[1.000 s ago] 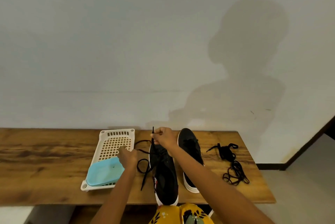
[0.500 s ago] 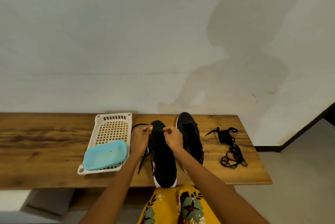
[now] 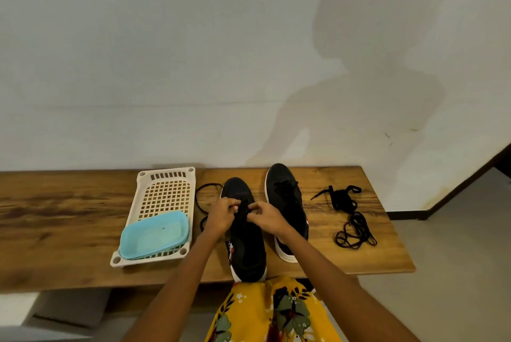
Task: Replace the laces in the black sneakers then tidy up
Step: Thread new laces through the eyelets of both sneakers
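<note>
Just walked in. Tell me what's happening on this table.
A person is lacing the near black sneaker: the left hand and right hand both pinch the lace over its eyelets, with slack lace looping toward the white basket, which holds a blue container. The other sneaker sits alongside, looking laced. A loose pile of black laces lies on the right of the wooden table.

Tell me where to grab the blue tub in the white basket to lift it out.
Pinch the blue tub by its near rim, coming from above on the side toward you. It sits open side up at the near end of the white basket, so its rim is exposed there, clear of both hands.
</note>
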Tool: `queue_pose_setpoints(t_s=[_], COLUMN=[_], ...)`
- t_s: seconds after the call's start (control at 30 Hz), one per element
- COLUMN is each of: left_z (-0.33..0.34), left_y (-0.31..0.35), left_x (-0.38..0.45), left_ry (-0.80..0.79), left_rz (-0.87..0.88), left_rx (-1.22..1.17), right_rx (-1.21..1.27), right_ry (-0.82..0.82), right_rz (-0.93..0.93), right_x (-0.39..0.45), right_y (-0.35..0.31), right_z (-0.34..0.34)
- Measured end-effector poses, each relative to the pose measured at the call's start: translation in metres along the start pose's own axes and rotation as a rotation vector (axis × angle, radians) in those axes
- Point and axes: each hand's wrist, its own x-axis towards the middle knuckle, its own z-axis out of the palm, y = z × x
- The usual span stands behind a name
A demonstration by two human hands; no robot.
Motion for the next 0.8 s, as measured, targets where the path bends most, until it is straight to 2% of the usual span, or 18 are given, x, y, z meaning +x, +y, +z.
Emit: queue_pose_setpoints(t_s=[0.1, 0.17, 0.23, 0.27, 0.33, 0.5, 0.67, 0.8], left_z=[0.000, 0.000, 0.001, 0.002, 0.003, 0.010, 0.020, 0.024], left_y=[-0.002, -0.002, -0.002, 0.000, 0.004, 0.014, 0.018, 0.013], left_x=[-0.001, -0.002, -0.004, -0.005, -0.006, -0.006, -0.010, -0.012], left_ry=[0.103, 0.131, 0.165, 0.186, 0.216, 0.154, 0.189, 0.209], left_rz=[-0.027, -0.020, -0.018, -0.023, -0.039, -0.108, -0.135, -0.139], left_rx=[-0.080, -0.070, -0.041, -0.038, -0.051, 0.000, -0.020, -0.055], right_rx=[0.068, -0.124, -0.367, -0.397, -0.283, 0.033, 0.137, 0.101], right_ry=[-0.059, -0.078, 0.035, 0.116, 0.216, 0.285, 0.333, 0.307], right_rz=[-0.046, -0.109, -0.174, -0.190, -0.179, -0.120, -0.086, -0.101], right_x=[-0.009, -0.013, -0.015, -0.014, -0.015, -0.018, -0.016, -0.014], right_y=[0.016, 0.021, 0.021, 0.021, 0.022, 0.032, 0.033, 0.033], right_z=[0.004, 0.010, 0.018, 0.021, 0.024, 0.023, 0.022, 0.020])
